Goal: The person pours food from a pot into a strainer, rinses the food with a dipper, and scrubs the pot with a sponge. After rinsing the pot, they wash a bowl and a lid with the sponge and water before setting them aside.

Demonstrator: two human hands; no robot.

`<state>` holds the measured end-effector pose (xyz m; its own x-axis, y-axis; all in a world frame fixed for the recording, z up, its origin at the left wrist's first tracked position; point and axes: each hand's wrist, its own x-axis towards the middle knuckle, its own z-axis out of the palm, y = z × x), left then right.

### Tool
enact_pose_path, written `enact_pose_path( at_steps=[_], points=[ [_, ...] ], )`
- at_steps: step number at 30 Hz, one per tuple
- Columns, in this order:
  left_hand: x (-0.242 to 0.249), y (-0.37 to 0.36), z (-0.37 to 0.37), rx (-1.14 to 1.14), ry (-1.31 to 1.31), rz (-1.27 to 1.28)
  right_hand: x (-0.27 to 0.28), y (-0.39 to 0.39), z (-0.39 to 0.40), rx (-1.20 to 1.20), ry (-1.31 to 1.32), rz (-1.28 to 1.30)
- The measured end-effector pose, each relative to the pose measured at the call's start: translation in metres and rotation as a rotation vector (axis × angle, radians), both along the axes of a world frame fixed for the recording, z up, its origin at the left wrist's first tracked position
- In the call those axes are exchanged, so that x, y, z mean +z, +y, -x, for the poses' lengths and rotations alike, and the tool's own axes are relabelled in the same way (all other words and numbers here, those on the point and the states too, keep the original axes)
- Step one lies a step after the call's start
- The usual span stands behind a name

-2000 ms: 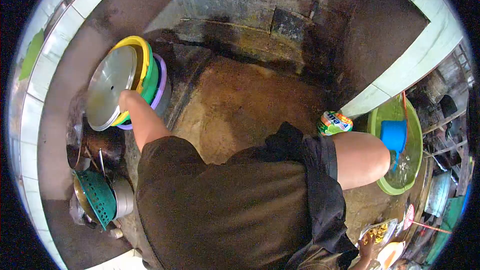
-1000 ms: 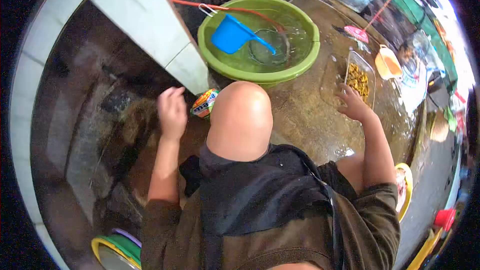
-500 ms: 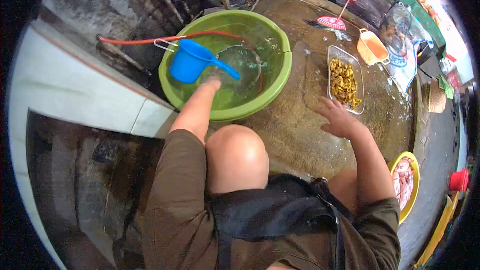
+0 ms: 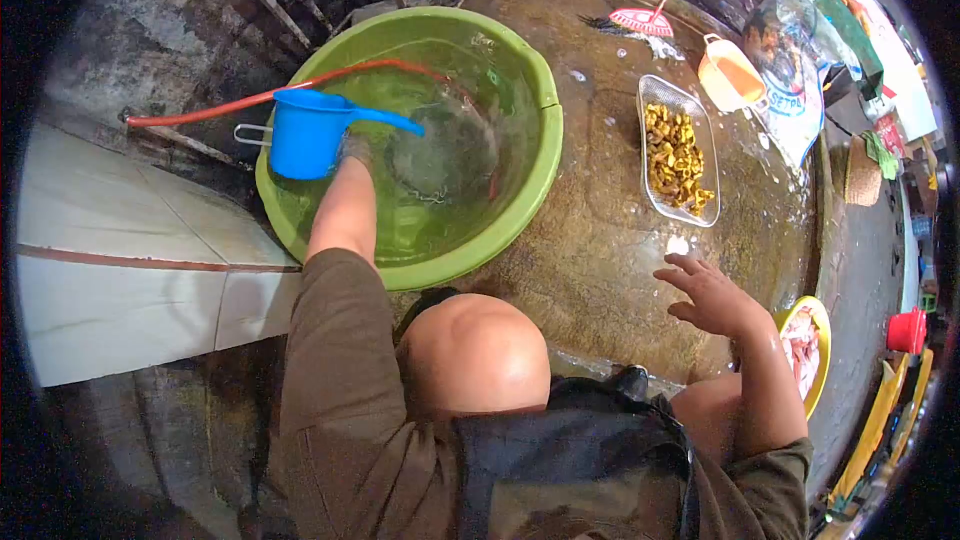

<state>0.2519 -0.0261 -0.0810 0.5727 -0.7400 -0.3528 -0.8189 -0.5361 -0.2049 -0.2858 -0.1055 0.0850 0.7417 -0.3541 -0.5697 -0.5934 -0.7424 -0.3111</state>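
My left hand (image 4: 355, 148) reaches into the water of a large green tub (image 4: 552, 155), its fingers hidden. Right beside it is a blue dipper (image 4: 305, 140), whose handle points to the right just beyond the hand. A red hose (image 4: 205, 112) runs over the tub's rim into the water. My right hand (image 4: 705, 292) hovers over the wet floor with its fingers spread and nothing in them. Nearest to that hand is a metal mesh basket (image 4: 643, 155) holding yellowish-brown pieces (image 4: 677, 160), which lies a little beyond the fingertips.
An orange plastic basket (image 4: 728, 75) and a white sack (image 4: 790, 110) stand at the back right. Behind them leans a pink rake-like broom (image 4: 642, 22). A yellow basin (image 4: 822, 340) with pale pink contents sits at my right. White tiled ledge (image 4: 130, 200) borders the tub's left.
The view has shifted. My right hand has drawn back from the mesh basket's near edge. The blue dipper and my left hand are farther left in the tub.
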Motion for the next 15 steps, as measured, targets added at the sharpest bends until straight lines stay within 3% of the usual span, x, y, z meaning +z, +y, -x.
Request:
enact_pose_path(
  at_steps=[3, 6, 7, 10, 12, 15],
  points=[
    [0.027, -0.004, 0.022, -0.145, -0.033, 0.064, 0.006, 0.004, 0.001, 0.019, -0.038, 0.014],
    [-0.108, -0.001, -0.046, -0.459, -0.046, 0.954, 0.012, 0.012, 0.000, 0.054, -0.092, 0.000],
    [-0.098, 0.008, -0.043, -0.491, -0.041, 0.949, 0.014, 0.015, 0.002, 0.082, -0.117, 0.003],
    [-0.048, 0.064, 0.008, -0.696, -0.146, -0.358, 0.009, 0.022, 0.007, 0.111, -0.130, 0.023],
    [0.069, 0.067, 0.088, -0.394, -0.038, -0.325, 0.002, 0.024, 0.009, 0.182, -0.127, 0.063],
    [0.089, 0.075, 0.088, -0.491, 0.038, -0.247, 0.004, 0.034, 0.006, 0.165, -0.132, 0.085]
  ],
)
